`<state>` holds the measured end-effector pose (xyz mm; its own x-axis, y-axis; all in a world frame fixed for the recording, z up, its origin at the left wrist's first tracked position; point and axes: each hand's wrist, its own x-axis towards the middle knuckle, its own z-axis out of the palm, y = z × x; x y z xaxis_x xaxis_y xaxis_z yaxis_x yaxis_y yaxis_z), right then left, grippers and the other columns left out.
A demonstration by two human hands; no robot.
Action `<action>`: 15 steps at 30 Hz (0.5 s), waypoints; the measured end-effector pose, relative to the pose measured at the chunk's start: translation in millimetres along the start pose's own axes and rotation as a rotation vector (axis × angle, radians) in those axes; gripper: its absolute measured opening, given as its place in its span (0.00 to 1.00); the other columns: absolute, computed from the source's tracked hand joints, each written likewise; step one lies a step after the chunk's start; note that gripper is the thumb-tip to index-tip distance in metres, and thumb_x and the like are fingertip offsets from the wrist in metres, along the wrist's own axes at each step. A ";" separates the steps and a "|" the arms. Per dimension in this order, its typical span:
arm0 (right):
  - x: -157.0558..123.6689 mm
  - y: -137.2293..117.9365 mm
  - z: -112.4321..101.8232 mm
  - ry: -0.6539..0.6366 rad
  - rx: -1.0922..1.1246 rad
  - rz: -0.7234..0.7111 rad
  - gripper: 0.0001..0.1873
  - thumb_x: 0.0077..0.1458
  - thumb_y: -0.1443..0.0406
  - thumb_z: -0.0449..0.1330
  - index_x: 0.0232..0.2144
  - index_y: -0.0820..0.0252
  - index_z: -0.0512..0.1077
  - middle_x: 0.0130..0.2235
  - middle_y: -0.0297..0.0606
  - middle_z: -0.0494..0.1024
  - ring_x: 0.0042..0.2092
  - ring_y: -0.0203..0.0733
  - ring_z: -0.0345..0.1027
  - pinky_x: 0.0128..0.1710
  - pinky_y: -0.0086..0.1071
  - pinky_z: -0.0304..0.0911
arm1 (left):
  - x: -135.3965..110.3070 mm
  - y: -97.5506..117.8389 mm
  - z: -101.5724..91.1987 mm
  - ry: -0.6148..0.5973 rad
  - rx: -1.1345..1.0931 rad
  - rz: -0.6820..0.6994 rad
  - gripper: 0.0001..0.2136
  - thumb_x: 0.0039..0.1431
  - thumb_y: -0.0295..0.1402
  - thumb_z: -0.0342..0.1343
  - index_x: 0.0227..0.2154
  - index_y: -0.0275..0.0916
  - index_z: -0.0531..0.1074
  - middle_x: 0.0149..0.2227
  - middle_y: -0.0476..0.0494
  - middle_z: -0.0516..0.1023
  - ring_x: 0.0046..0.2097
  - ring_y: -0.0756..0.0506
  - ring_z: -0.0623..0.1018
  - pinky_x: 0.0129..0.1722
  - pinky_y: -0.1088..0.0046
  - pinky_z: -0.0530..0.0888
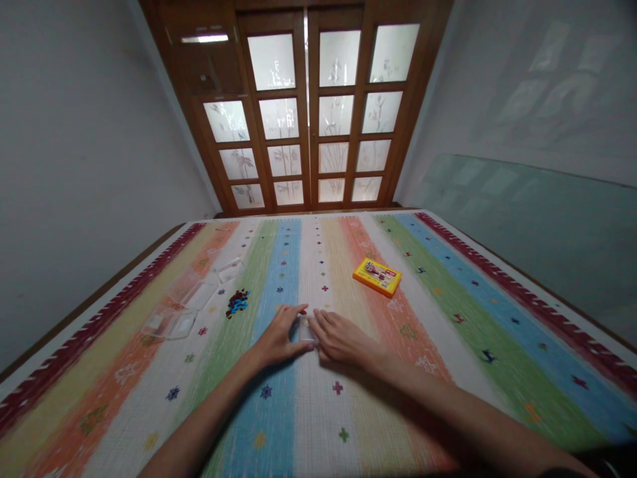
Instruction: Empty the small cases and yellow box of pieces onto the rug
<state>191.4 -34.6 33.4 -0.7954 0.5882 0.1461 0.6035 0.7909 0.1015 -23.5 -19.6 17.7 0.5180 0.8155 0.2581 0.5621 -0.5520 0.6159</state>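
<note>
In the middle of the table, a small clear plastic box (306, 330) lies between my hands. My left hand (281, 336) grips its left side, the fingers at the far edge and the thumb at the near edge. From the right, my right hand (340, 337) closes over the other side, fingers bent together and partly covering it. To the left is a small pile of blue, black and dark brown pieces (237, 303). The box's contents, if any, are too faint to make out.
Several clear plastic containers (182, 325) stand at the left, beyond my left arm. A yellow and orange box (377, 276) with a printed picture lies at the right. A striped cloth (338, 425) covers the table. Glazed wooden doors (311, 106) stand behind it.
</note>
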 end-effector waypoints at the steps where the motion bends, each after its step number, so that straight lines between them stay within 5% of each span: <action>1: 1.5 -6.6 2.7 -0.008 -0.065 0.001 0.30 0.62 0.64 0.55 0.61 0.81 0.61 0.58 0.75 0.68 0.58 0.63 0.69 0.56 0.54 0.65 | 0.3 -1.1 1.3 0.004 0.005 0.004 0.36 0.52 0.36 0.67 0.63 0.43 0.62 0.55 0.37 0.72 0.57 0.36 0.70 0.59 0.51 0.67; 7: 12.1 -33.2 15.2 -0.060 -0.189 0.087 0.25 0.65 0.70 0.49 0.63 0.70 0.59 0.58 0.76 0.68 0.56 0.69 0.71 0.47 0.66 0.68 | -0.2 -3.8 3.4 -0.029 -0.001 0.021 0.31 0.49 0.26 0.59 0.60 0.40 0.64 0.53 0.36 0.72 0.55 0.37 0.70 0.59 0.51 0.66; 15: 18.5 -29.7 8.5 -0.068 -0.233 0.040 0.21 0.65 0.70 0.49 0.60 0.66 0.62 0.54 0.71 0.74 0.49 0.66 0.77 0.41 0.63 0.72 | 4.3 -9.1 5.2 -0.021 -0.007 0.003 0.30 0.48 0.23 0.57 0.58 0.38 0.65 0.50 0.37 0.72 0.53 0.37 0.71 0.57 0.53 0.69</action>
<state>158.3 -45.7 24.7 -0.7677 0.6347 0.0886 0.6250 0.7110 0.3223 -23.0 -12.0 9.4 0.5334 0.8098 0.2442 0.5560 -0.5533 0.6203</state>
